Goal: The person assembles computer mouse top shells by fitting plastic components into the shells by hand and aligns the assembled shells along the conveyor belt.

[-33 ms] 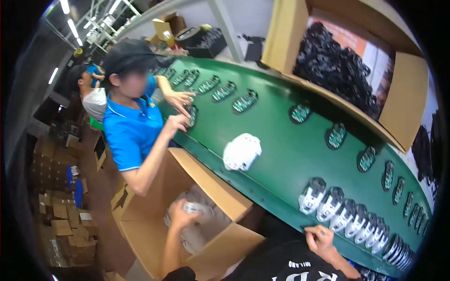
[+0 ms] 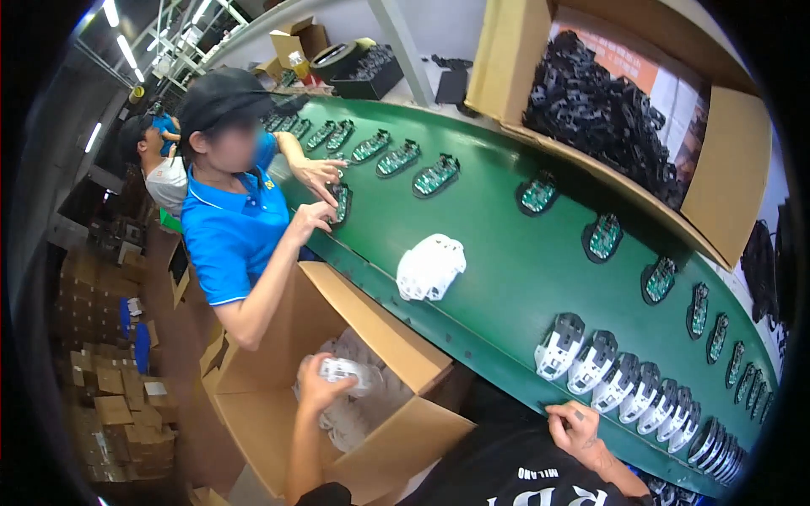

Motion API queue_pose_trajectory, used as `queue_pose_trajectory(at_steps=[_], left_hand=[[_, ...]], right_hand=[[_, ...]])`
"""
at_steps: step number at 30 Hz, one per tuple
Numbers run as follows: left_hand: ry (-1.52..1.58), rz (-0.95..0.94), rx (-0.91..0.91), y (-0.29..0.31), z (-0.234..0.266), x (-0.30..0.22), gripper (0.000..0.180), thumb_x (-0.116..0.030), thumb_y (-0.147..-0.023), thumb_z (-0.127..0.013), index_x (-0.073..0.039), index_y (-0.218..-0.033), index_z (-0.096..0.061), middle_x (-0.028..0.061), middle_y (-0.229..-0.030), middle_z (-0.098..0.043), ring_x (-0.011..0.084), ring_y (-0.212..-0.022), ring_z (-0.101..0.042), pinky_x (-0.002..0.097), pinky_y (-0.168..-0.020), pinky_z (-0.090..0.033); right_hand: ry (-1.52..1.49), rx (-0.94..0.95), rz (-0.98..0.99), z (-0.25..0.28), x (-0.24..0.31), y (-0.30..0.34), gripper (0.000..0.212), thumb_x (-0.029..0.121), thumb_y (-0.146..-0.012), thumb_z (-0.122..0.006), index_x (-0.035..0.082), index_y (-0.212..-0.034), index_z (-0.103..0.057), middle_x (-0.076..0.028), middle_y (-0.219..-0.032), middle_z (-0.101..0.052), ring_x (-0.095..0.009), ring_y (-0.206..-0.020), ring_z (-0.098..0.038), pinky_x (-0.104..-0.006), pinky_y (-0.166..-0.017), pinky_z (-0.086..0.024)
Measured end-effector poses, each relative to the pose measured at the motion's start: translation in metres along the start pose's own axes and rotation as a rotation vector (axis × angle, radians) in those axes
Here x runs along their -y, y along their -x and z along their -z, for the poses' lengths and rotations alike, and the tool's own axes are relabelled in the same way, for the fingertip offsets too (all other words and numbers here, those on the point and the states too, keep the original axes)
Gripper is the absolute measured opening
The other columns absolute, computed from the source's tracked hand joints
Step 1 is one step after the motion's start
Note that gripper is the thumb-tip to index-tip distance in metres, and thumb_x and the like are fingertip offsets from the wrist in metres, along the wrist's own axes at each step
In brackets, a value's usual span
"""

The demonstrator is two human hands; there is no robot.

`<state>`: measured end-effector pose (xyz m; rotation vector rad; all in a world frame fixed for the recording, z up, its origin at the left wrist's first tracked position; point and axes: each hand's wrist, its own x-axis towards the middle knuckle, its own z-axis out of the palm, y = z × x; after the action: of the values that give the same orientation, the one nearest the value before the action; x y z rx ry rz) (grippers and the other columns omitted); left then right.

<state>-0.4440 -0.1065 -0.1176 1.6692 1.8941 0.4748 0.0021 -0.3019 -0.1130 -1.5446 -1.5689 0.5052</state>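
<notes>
My left hand [image 2: 317,388] is closed around a white plastic mouse shell [image 2: 348,371], just above the open cardboard box [image 2: 253,415]. More white shells [image 2: 344,426] lie in that box. At the near edge of the green conveyor belt [image 2: 498,278], my right hand [image 2: 575,427] rests with its fingers curled in; nothing shows between them. Beside it stands a row of white mouse shells with dark tops [image 2: 560,346]. A heap of white shells [image 2: 430,268] sits farther left on the belt.
Black mouse bases with green circuit boards [image 2: 537,195] line the far side of the belt. A big carton [image 2: 730,173] of black plastic parts [image 2: 599,110] stands beyond it. On the left, a co-worker in a blue shirt [image 2: 228,240] handles a mouse base [image 2: 340,205].
My left hand has risen a little from inside the box, bringing the white mouse shell into clearer view. My right hand stays at the belt edge.
</notes>
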Motion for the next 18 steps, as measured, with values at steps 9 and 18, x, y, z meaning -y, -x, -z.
queue_pose_trajectory(at_steps=[9,18], left_hand=[[-0.337,-0.445,-0.189,0.051,0.050,-0.202,0.080,-0.031,-0.044,-0.084,-0.006,-0.114,-0.054,0.0246,-0.130,-0.037,0.0387,-0.124,-0.038,0.0459,-0.099,-0.036],[-0.280,-1.019,0.419,0.034,-0.047,-0.319,0.077,-0.039,-0.048,-0.081,-0.011,-0.116,-0.059,0.0290,-0.130,-0.039,0.0465,-0.118,-0.042,0.0496,-0.098,-0.038]], right_hand=[[-0.341,0.114,-0.043,0.022,-0.027,0.011,0.022,-0.003,-0.074,-0.064,0.006,-0.094,-0.068,-0.003,-0.064,-0.058,-0.011,-0.048,-0.054,-0.0243,-0.045,-0.043],[-0.457,0.134,-0.035,0.028,-0.031,0.015,0.017,-0.001,-0.076,-0.065,0.006,-0.091,-0.069,-0.002,-0.066,-0.059,-0.009,-0.051,-0.055,-0.0232,-0.047,-0.045]])
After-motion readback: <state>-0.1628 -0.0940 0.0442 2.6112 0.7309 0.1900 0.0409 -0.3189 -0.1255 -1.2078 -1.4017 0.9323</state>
